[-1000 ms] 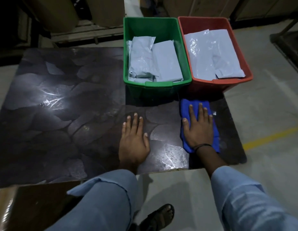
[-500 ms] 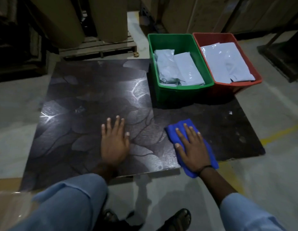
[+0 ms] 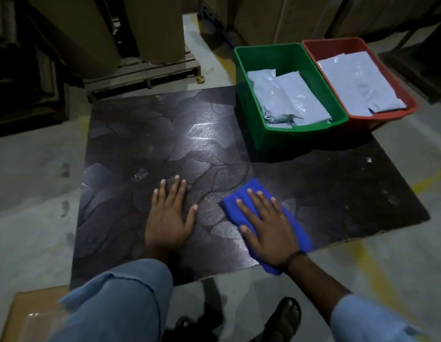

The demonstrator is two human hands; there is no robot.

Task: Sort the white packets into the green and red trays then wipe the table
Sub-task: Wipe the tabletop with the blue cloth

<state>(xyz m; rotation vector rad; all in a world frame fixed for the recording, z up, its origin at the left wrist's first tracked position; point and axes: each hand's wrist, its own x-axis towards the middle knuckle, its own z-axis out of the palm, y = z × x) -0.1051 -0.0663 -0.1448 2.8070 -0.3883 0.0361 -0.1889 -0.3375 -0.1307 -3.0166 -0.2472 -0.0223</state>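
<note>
A dark, glossy table (image 3: 145, 144) fills the middle of the head view. At its far right stand a green tray (image 3: 260, 135) and a red tray (image 3: 382, 114), side by side, each with white packets (image 3: 288, 102) inside. My right hand (image 3: 266, 228) lies flat with straight fingers on a blue cloth (image 3: 294, 228) near the table's front edge. My left hand (image 3: 168, 213) rests flat on the bare tabletop, a little to the left of the cloth.
Large brown rolls (image 3: 96, 33) stand on a wooden pallet (image 3: 140, 72) behind the table. A cardboard piece (image 3: 24, 314) lies on the floor at the front left. Yellow floor lines (image 3: 429, 178) run to the right. My sandalled foot (image 3: 286, 317) shows below the table edge.
My right hand has slid the blue cloth from just in front of the trays leftward and toward the front edge. My left hand stays flat on the table. The view has shifted left.
</note>
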